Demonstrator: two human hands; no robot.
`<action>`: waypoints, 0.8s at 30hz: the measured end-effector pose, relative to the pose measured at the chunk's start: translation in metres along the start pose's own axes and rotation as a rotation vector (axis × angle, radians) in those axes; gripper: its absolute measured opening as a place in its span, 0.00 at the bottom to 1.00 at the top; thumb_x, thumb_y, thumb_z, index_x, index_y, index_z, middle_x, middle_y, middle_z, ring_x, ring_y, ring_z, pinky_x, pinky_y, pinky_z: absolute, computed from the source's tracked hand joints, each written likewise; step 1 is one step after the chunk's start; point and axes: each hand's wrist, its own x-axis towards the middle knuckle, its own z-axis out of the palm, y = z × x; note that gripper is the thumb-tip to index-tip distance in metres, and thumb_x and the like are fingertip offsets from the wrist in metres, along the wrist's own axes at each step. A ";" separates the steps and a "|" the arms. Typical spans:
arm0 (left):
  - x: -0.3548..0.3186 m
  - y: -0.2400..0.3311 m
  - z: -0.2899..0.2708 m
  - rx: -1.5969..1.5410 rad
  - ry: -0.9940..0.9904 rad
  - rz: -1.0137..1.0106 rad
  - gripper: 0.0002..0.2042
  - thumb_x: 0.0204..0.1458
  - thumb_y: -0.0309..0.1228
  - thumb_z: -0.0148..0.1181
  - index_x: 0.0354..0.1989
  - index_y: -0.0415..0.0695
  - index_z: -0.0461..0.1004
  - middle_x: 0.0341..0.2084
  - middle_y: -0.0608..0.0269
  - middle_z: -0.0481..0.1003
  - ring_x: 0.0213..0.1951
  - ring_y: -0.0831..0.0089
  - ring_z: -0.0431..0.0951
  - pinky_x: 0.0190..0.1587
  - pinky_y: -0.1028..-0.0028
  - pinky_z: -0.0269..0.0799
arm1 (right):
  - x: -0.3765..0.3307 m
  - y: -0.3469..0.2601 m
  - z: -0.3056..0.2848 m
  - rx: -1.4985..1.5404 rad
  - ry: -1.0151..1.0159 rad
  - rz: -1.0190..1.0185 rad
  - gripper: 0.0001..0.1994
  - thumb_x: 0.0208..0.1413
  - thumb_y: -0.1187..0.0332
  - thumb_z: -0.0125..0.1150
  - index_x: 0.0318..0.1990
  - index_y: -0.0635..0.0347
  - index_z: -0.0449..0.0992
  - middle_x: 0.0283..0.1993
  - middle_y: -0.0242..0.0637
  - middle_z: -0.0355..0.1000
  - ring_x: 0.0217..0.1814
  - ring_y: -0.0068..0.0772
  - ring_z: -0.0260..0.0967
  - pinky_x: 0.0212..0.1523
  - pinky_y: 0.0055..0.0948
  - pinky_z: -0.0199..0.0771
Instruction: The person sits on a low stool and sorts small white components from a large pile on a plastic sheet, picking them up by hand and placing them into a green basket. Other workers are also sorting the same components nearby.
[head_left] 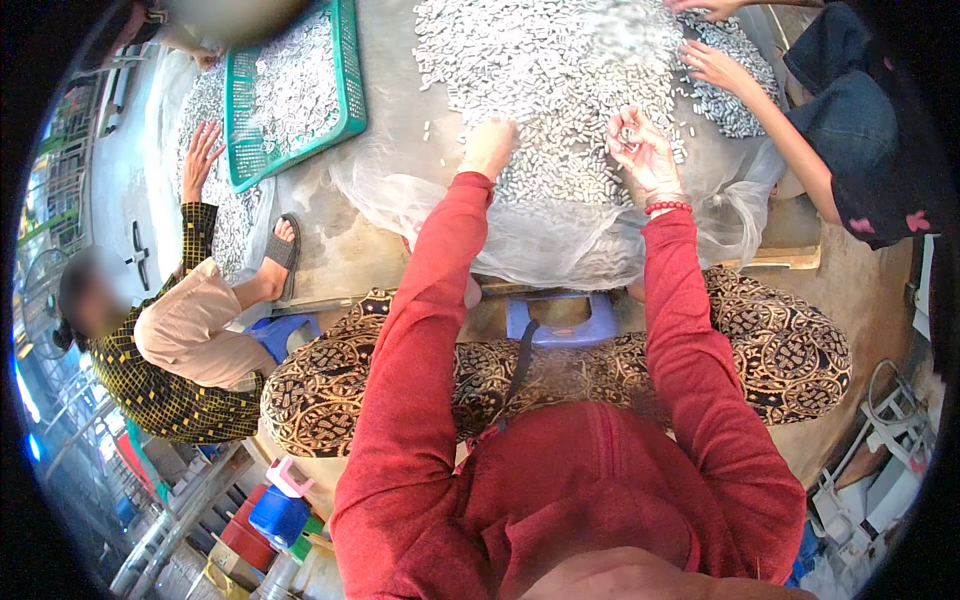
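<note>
A broad heap of small, short grey-white pieces (560,75) is spread over netting in front of me. My left hand (490,147) rests at the heap's near left edge, back up, its fingers curled down among the pieces. What it holds, if anything, is hidden. Over the right side of the heap, my right hand (648,155) is turned palm up, fingers bent in toward the thumb. A few of the small pieces seem to lie in its grasp. A red bead bracelet (668,207) circles that wrist.
Sheer white netting (590,255) bunches along the near edge. A green plastic basket (350,95) of similar pieces stands at far left. A person at left (180,350) reaches toward pieces beside it; another person's hand (715,68) touches the heap at right. A blue stool (565,320) is below.
</note>
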 end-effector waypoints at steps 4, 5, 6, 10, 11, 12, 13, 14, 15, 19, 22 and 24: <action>-0.007 -0.001 -0.009 -0.190 0.116 -0.174 0.09 0.45 0.35 0.55 0.28 0.43 0.74 0.22 0.58 0.75 0.28 0.59 0.76 0.33 0.63 0.69 | 0.008 0.001 -0.008 -0.445 0.104 0.205 0.14 0.46 0.68 0.57 0.41 0.61 0.70 0.24 0.31 0.67 0.27 0.23 0.64 0.27 0.20 0.67; -0.008 0.001 -0.015 -0.374 0.178 -0.182 0.09 0.46 0.35 0.55 0.28 0.42 0.74 0.19 0.61 0.73 0.26 0.62 0.74 0.30 0.65 0.68 | 0.009 0.010 -0.011 -0.665 0.073 0.219 0.14 0.46 0.67 0.57 0.42 0.59 0.71 0.27 0.32 0.69 0.30 0.26 0.66 0.30 0.23 0.68; -0.009 0.003 -0.022 -0.560 0.226 -0.196 0.09 0.46 0.35 0.55 0.28 0.42 0.73 0.16 0.63 0.71 0.23 0.65 0.73 0.27 0.67 0.67 | 0.013 0.024 -0.014 -0.886 0.077 0.215 0.14 0.47 0.66 0.57 0.42 0.58 0.71 0.29 0.34 0.71 0.32 0.28 0.68 0.33 0.26 0.68; -0.026 0.011 -0.045 -1.902 -0.062 -0.468 0.10 0.43 0.36 0.52 0.29 0.41 0.68 0.18 0.69 0.64 0.19 0.78 0.62 0.14 0.82 0.52 | 0.009 0.081 -0.029 -1.683 0.239 0.091 0.16 0.45 0.62 0.58 0.44 0.45 0.72 0.39 0.42 0.72 0.44 0.46 0.68 0.43 0.40 0.67; -0.030 0.013 -0.047 -2.203 -0.062 -0.470 0.11 0.43 0.36 0.52 0.29 0.41 0.67 0.19 0.68 0.63 0.19 0.79 0.61 0.13 0.84 0.49 | 0.006 0.087 -0.035 -1.694 0.271 0.023 0.16 0.44 0.62 0.58 0.44 0.45 0.72 0.38 0.42 0.72 0.44 0.45 0.68 0.43 0.40 0.67; -0.033 0.014 -0.047 -2.313 -0.098 -0.474 0.12 0.42 0.37 0.50 0.29 0.40 0.66 0.24 0.64 0.65 0.21 0.78 0.63 0.13 0.84 0.51 | 0.005 0.093 -0.038 -1.729 0.313 0.035 0.16 0.43 0.61 0.58 0.43 0.46 0.72 0.38 0.42 0.72 0.44 0.45 0.69 0.42 0.41 0.67; -0.037 0.016 -0.046 -2.183 -0.005 -0.408 0.13 0.43 0.38 0.49 0.29 0.40 0.67 0.23 0.64 0.65 0.21 0.77 0.63 0.13 0.84 0.52 | 0.008 0.095 -0.039 -1.754 0.371 0.070 0.16 0.43 0.60 0.58 0.42 0.49 0.72 0.38 0.42 0.73 0.43 0.45 0.69 0.41 0.41 0.67; -0.038 0.018 -0.045 -2.224 -0.009 -0.353 0.13 0.44 0.39 0.48 0.29 0.40 0.67 0.25 0.62 0.67 0.21 0.76 0.64 0.13 0.84 0.53 | 0.010 0.093 -0.039 -1.628 0.373 -0.002 0.15 0.42 0.61 0.59 0.39 0.54 0.73 0.36 0.42 0.73 0.41 0.45 0.69 0.39 0.41 0.68; -0.037 0.020 -0.042 -2.402 -0.041 -0.353 0.14 0.45 0.40 0.48 0.29 0.40 0.68 0.25 0.60 0.68 0.21 0.75 0.65 0.12 0.84 0.53 | 0.014 0.087 -0.037 -1.623 0.375 -0.051 0.13 0.40 0.64 0.61 0.35 0.58 0.74 0.33 0.42 0.73 0.38 0.44 0.70 0.37 0.38 0.68; -0.029 0.032 -0.034 -2.726 0.060 -0.337 0.16 0.51 0.43 0.47 0.37 0.42 0.69 0.29 0.57 0.70 0.27 0.68 0.70 0.26 0.73 0.68 | 0.030 0.051 -0.006 -1.154 0.409 -0.014 0.10 0.42 0.66 0.64 0.27 0.63 0.73 0.23 0.28 0.68 0.21 0.20 0.62 0.23 0.23 0.63; -0.032 0.062 -0.026 -2.913 0.161 -0.558 0.19 0.53 0.46 0.45 0.42 0.44 0.68 0.36 0.56 0.70 0.38 0.61 0.71 0.43 0.58 0.67 | 0.036 0.030 0.036 -1.026 0.174 -0.182 0.09 0.47 0.69 0.58 0.33 0.63 0.70 0.21 0.29 0.65 0.18 0.19 0.61 0.19 0.19 0.62; -0.035 0.081 -0.021 -2.907 0.061 -0.486 0.19 0.54 0.46 0.44 0.43 0.45 0.68 0.40 0.56 0.69 0.41 0.62 0.70 0.43 0.57 0.67 | 0.033 0.025 0.066 -1.093 0.114 -0.200 0.08 0.48 0.72 0.53 0.36 0.63 0.68 0.22 0.33 0.67 0.19 0.21 0.64 0.20 0.23 0.65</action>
